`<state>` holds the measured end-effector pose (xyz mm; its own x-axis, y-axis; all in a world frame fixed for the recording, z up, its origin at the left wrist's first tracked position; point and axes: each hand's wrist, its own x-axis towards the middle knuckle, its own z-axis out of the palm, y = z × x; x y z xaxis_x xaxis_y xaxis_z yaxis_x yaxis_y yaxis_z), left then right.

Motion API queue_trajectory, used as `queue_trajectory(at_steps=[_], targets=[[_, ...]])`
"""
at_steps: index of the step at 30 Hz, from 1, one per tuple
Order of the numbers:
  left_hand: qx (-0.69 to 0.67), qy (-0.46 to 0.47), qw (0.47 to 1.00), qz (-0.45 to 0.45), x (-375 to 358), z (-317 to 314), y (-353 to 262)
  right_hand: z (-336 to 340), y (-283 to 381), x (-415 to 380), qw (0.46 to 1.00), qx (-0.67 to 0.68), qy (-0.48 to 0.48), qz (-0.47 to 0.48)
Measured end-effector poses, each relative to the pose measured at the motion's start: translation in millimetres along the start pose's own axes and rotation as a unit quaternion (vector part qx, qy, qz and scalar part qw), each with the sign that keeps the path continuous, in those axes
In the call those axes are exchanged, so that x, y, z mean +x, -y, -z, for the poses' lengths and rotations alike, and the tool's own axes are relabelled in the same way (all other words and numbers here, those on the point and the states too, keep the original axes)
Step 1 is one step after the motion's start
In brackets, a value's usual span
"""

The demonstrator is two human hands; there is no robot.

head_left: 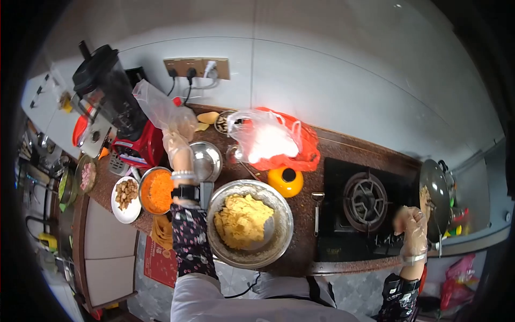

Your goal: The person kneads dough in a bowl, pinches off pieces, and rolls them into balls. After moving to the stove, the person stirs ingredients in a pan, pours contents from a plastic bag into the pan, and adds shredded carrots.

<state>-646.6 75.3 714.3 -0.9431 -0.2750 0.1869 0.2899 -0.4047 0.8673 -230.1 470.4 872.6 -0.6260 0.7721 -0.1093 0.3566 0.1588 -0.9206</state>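
My left hand, in a clear glove, reaches to a clear plastic bag near the wall; plastic hides its fingers. Just below the wrist are a bowl of shredded orange food and an empty steel bowl. A large steel bowl holds a lumpy yellow mass beside the left forearm. My right hand, also gloved, hangs over the black stove's right side, near a wok. Its fingers are curled closed; whatever they may hold is too small to see.
A red-based blender stands at the back left. A white plate with brown pieces lies in front of it. Behind the large bowl are red and clear bags and a yellow container. The stove's burner is uncovered.
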Motion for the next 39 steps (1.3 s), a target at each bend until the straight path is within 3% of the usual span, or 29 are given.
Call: queue_trajectory(at_steps=[1,2,3,6,10,12,13,14,16,17,19,22,23,24,26,28,29,30,32,34,35,36,38,39], targets=[[0.269,0.023,0.963,-0.010,17.9,11.6,17.8,5.4,-2.9,-1.8,1.000,0.008,-0.009,-0.008],[0.517,0.040,0.855,-0.031,34.6,20.3,32.8,12.3,-4.7,-5.1,0.999,0.017,-0.025,-0.016],[0.629,0.087,0.770,-0.061,45.1,22.1,52.9,19.1,0.0,-9.6,1.000,0.020,0.000,0.001],[0.608,0.258,0.747,-0.076,39.9,16.4,75.4,42.2,-15.3,-7.2,0.978,0.203,0.042,-0.033],[0.409,0.348,0.843,0.024,-1.6,1.9,39.9,64.7,-25.4,-0.1,0.954,0.296,0.021,-0.048],[0.328,0.369,0.866,0.072,-30.6,-1.7,7.3,87.5,-26.8,-1.4,0.955,0.296,-0.001,-0.002],[0.477,0.481,0.704,-0.214,-23.0,23.4,4.1,102.2,-22.1,-4.8,0.952,0.300,-0.058,0.033],[0.355,0.373,0.854,-0.073,-43.3,27.5,-1.9,124.3,-14.9,-5.7,0.944,0.304,-0.110,0.062],[0.288,0.284,0.898,0.173,-48.4,28.5,-22.3,180.1,-7.2,0.6,0.915,0.290,-0.219,0.173],[0.265,0.280,0.909,0.157,-83.0,15.1,-58.7,203.7,-8.3,0.6,0.901,0.215,-0.279,0.253],[0.224,0.275,0.927,0.123,-130.7,8.5,-94.0,265.6,-39.9,26.5,0.860,0.109,-0.396,0.302],[0.244,0.253,0.935,0.052,-179.5,0.0,-104.7,322.4,-108.4,87.0,0.804,-0.235,-0.515,0.182],[0.254,0.262,0.930,0.038,-203.9,-18.4,-113.1,328.6,-143.9,109.9,0.868,-0.321,-0.330,0.184],[0.264,0.272,0.925,0.027,-230.8,-39.9,-121.1,334.3,-181.8,130.0,0.892,-0.395,-0.131,0.178],[0.254,0.296,0.920,0.033,-268.0,-70.3,-121.0,350.2,-236.4,163.9,0.889,-0.453,0.017,0.069],[0.315,0.304,0.899,-0.017,-296.4,-88.9,-108.3,361.1,-182.4,124.0,0.940,-0.324,-0.017,0.102],[0.315,0.284,0.906,-0.019,-321.9,-100.1,-104.5,380.1,-188.1,125.5,0.961,-0.259,0.012,0.098],[0.430,0.319,0.841,-0.069,-348.6,-125.1,-122.4,392.4,-183.4,114.6,0.964,-0.252,0.001,0.084],[0.379,0.320,0.867,-0.049,-385.8,-145.3,-112.4,417.1,-188.6,97.0,0.882,-0.467,0.022,0.054],[0.387,0.299,0.871,-0.045,-413.8,-150.5,-91.1,417.7,-204.6,69.9,0.788,-0.614,-0.024,-0.026],[0.340,0.289,0.895,0.019,-426.6,-145.5,-77.1,415.7,-205.4,63.8,0.725,-0.684,0.047,-0.064],[0.290,0.275,0.913,0.086,-443.9,-148.5,-73.7,419.5,-210.5,57.0,0.771,-0.631,0.072,-0.047],[0.340,0.277,0.895,0.074,-466.2,-152.4,-72.9,422.8,-235.2,63.3,0.779,-0.622,0.020,-0.073],[0.352,0.274,0.892,0.079,-472.4,-150.6,-73.2,426.0,-240.1,68.3,0.820,-0.569,-0.030,-0.057]])
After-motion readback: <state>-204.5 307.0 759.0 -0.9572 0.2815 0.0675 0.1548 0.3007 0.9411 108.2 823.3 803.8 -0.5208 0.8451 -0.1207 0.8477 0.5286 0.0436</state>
